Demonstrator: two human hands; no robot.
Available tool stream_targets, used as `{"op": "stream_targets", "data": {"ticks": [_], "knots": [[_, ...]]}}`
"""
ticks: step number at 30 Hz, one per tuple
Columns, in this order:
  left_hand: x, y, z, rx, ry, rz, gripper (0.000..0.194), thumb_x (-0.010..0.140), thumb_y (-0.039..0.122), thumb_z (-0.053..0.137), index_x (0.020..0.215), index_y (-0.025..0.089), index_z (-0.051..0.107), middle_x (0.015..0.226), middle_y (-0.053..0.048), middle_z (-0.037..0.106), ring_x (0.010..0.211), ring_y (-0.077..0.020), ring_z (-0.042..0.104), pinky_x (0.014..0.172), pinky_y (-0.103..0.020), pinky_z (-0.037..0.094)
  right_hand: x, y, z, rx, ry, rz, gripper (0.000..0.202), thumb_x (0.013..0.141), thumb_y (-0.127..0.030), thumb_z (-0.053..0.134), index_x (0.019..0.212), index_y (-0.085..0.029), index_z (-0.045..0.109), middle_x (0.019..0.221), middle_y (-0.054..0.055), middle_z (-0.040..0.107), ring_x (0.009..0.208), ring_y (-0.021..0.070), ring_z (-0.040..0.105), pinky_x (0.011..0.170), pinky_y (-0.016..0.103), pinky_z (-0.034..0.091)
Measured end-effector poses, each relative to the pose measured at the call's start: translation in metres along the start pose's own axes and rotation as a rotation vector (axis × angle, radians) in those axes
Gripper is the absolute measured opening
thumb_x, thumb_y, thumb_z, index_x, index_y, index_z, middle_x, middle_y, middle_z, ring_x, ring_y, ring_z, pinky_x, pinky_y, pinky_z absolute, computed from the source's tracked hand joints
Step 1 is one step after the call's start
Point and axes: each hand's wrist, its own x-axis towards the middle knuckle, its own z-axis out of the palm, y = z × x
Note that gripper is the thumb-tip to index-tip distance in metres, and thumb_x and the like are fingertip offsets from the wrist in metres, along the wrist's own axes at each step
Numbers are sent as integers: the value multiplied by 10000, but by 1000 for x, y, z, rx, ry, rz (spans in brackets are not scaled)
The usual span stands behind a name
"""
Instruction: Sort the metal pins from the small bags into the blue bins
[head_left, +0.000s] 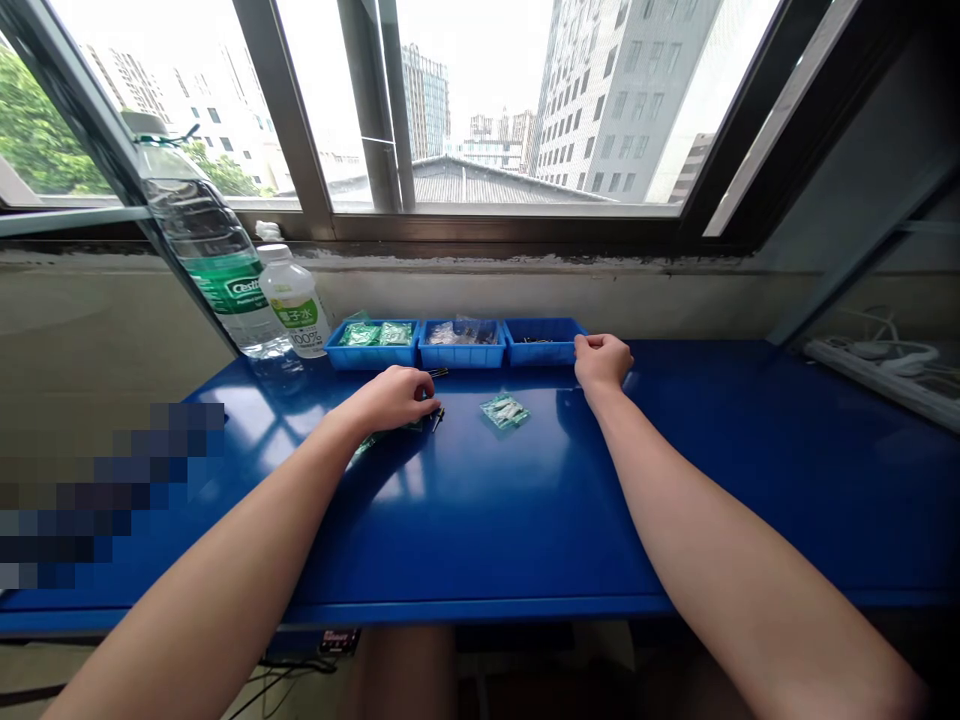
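My left hand (401, 395) is over the blue table with its fingers curled together; what they hold, if anything, is hidden. Beside its fingertips a small dark screw-like piece (439, 419) lies on the table, and thin dark pieces (438, 372) show just behind. Green-printed plastic packets (367, 444) are partly covered by that hand. My right hand (604, 360) is closed at the right end of the right blue bin (547, 355), fingers on its wall. Small dark pieces (536, 340) lie in this bin. Between my hands rests a small green-and-clear packet (505, 410).
The left blue bin (371, 357) holds green packets, the middle blue bin (461, 357) clear bags. A large water bottle (202, 240) and a smaller white bottle (296, 305) stand at back left. A power strip with white cables (892, 355) lies at right. Windows rise behind.
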Motion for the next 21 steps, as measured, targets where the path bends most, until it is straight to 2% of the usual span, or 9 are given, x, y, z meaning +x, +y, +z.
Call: {"op": "stream_targets", "data": {"ticks": [8,13,16,19,21], "knots": [[2,-6,5,8,15,-11,284,807,441,530,797,203,685,806,-65,705,747,-225,633,617,-290,446,-2,-8,-3,-5,20,11,147,717,-318,591,651,-191,627,740,108,701,770,260,618,770,376,460],[2,-5,5,-89,67,-4,272,805,457,567,772,193,623,756,-34,676,663,-176,594,571,-265,411,-16,-27,-6,37,-51,-97,145,731,-311,592,663,-186,624,704,88,693,720,240,632,760,353,464],[1,0,3,-200,121,-24,293,801,465,592,724,183,578,637,-4,618,568,-139,532,523,-248,382,-35,-42,-7,152,-235,-260,165,748,-331,599,676,-187,637,661,57,680,657,207,629,690,314,468],[0,5,2,-322,210,2,316,783,472,629,711,170,572,598,10,579,546,-117,489,523,-239,388,-60,-54,-8,205,-513,-463,177,769,-329,600,682,-183,649,642,35,668,608,171,606,611,275,452],[0,7,3,-417,265,24,313,761,464,662,734,161,589,611,12,579,559,-111,485,539,-236,402,-75,-59,-8,214,-712,-590,168,786,-327,601,771,-177,675,693,29,681,608,151,593,586,257,442]]}}
